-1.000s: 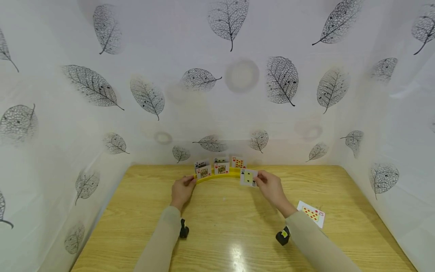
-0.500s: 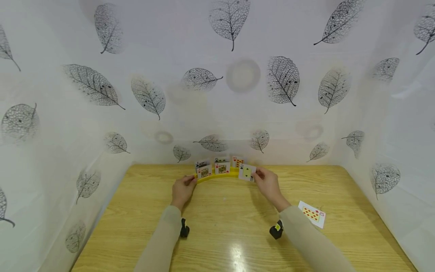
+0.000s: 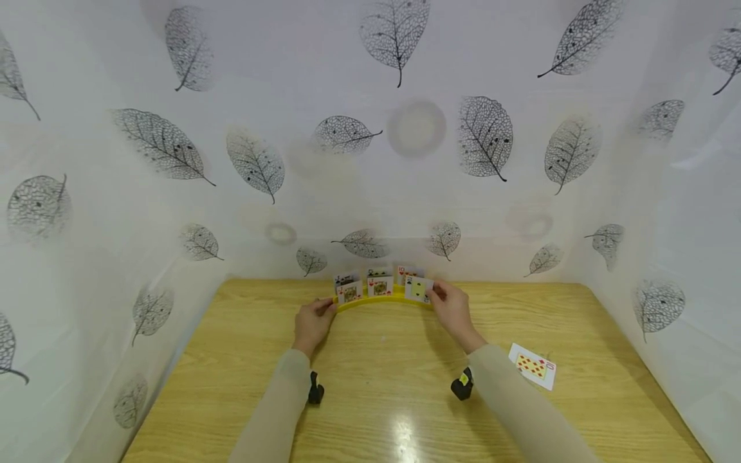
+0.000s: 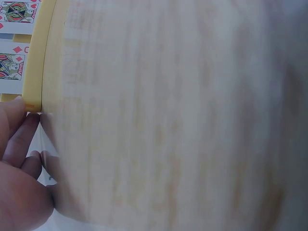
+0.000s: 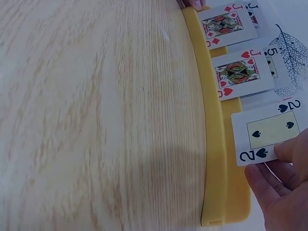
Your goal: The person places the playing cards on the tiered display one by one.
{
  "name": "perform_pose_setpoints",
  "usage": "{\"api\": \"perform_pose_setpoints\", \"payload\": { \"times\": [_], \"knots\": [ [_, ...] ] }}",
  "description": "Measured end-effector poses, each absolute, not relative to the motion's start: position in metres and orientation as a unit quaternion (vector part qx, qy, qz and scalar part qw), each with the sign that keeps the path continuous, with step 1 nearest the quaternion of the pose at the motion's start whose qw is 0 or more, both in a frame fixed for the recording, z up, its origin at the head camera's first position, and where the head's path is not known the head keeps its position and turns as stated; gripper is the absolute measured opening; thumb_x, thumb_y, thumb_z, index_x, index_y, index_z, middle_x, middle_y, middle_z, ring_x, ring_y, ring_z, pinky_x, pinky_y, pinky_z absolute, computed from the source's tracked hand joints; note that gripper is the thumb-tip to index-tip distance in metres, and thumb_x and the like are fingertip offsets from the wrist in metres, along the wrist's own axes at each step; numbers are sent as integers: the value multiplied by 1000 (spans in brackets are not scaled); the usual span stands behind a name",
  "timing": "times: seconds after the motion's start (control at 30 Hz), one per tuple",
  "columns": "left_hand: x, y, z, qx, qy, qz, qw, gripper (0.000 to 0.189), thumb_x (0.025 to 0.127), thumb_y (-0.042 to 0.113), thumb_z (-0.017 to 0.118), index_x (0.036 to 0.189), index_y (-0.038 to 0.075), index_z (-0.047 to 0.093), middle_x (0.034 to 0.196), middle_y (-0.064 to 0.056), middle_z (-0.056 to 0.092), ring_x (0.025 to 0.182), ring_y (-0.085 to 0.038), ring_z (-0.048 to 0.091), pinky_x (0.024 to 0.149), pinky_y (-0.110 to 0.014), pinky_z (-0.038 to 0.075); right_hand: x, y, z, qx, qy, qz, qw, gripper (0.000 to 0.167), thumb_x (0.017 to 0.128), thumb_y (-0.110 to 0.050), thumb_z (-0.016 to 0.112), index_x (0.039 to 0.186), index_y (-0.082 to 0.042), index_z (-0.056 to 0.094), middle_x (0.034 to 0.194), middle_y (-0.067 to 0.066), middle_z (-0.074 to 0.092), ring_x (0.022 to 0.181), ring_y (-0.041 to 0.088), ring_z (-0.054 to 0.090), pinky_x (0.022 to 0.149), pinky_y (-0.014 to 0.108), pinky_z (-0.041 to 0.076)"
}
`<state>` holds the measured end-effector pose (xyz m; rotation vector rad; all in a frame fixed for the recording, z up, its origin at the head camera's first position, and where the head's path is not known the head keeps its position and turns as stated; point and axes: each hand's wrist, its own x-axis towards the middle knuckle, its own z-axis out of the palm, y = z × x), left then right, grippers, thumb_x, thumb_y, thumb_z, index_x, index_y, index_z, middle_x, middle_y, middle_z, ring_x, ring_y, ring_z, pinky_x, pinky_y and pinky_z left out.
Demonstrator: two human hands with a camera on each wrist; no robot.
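My right hand point(image 3: 454, 313) pinches the two of spades point(image 5: 267, 132) by its lower right corner, thumb on the face. That card stands over the right part of a curved yellow card holder point(image 5: 215, 120); whether its lower edge touches the slot I cannot tell. At the holder's left end, my left hand point(image 3: 312, 325) grips the tip between thumb and finger point(image 4: 24, 139). The jack of diamonds point(image 5: 223, 24) and jack of hearts point(image 5: 238, 73) stand in the front row. Behind them, partly hidden, are another jack point(image 5: 253, 20), a five point(image 5: 272, 65) and a red ten point(image 3: 405, 271).
A ten of diamonds point(image 3: 532, 366) lies face up on the wooden table point(image 3: 382, 386), right of my right forearm. White curtains with a leaf print point(image 3: 486, 138) surround the table's back and sides. Black wrist cameras point(image 3: 462, 384) hang below both sleeves.
My right hand has carried the two of spades slightly up and left to the holder, now covering more of the red ten. The left hand stays at the holder's end.
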<state>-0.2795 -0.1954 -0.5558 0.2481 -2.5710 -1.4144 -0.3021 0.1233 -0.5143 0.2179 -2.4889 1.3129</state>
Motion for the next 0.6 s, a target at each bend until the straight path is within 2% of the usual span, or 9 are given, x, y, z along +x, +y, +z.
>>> {"api": "perform_pose_setpoints", "payload": {
  "times": [0.6],
  "knots": [
    [-280, -195, -557, 90, -870, -476, 92, 27, 102, 19, 71, 124, 5, 77, 135, -20, 71, 145, -44, 51, 124, -59, 40, -313, 116, -520, 77, -873, 457, 150, 11, 99, -3, 69, 103, 6, 73, 100, 24, 76, 91, 35, 71, 81, 46, 63]
  ]
}}
